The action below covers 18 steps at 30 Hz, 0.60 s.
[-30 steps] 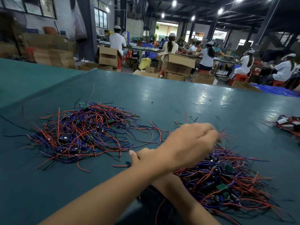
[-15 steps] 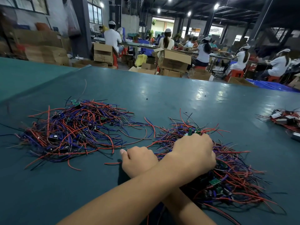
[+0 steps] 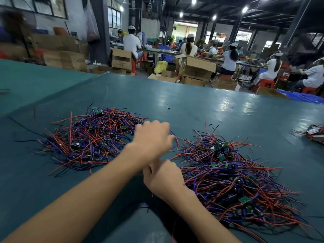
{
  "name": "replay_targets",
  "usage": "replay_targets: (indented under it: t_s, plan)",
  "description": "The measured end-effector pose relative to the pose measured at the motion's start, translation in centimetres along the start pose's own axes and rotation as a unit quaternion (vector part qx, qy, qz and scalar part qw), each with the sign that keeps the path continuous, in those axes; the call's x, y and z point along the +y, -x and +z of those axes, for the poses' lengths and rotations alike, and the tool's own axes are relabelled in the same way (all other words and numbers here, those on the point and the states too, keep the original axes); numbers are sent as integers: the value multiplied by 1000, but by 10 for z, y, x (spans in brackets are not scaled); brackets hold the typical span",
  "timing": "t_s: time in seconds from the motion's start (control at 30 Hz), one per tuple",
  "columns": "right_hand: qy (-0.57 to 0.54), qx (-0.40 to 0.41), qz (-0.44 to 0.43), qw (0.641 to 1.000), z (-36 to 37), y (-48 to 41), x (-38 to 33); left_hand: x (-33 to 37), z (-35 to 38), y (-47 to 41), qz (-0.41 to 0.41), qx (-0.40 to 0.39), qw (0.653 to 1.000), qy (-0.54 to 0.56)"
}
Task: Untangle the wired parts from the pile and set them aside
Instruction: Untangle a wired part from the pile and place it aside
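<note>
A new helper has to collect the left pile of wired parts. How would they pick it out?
On the big teal table, two big heaps of red and blue wired parts lie side by side. The left pile sits left of the left hand. Unlike the right pile, it lies farther back and shows fewer green boards.
</note>
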State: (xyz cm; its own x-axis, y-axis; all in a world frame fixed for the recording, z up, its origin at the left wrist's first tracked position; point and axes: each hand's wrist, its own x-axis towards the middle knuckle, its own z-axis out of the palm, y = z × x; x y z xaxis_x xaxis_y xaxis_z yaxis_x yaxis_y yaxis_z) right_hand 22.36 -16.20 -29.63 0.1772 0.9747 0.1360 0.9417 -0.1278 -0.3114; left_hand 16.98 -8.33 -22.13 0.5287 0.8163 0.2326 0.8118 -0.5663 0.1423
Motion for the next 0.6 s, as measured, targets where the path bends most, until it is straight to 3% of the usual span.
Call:
replay_targets:
  t_s: [0.13, 0.23, 0.43, 0.6]
  plan:
    - [21, 32, -18, 999, 1, 2, -6, -91, 10, -20, -96, -72, 993, -13]
    - [-4, 23, -25, 999, 2, 3, -5, -128, 27, -21, -102, -127, 986, -46]
    - [9, 24, -27, 999, 2, 3, -5, -129, 37, -25, -93, -58, 994, -13]
    - [-3, 19, -32, 999, 3, 4, -4, -114, 43, -36, -89, -82, 991, -57]
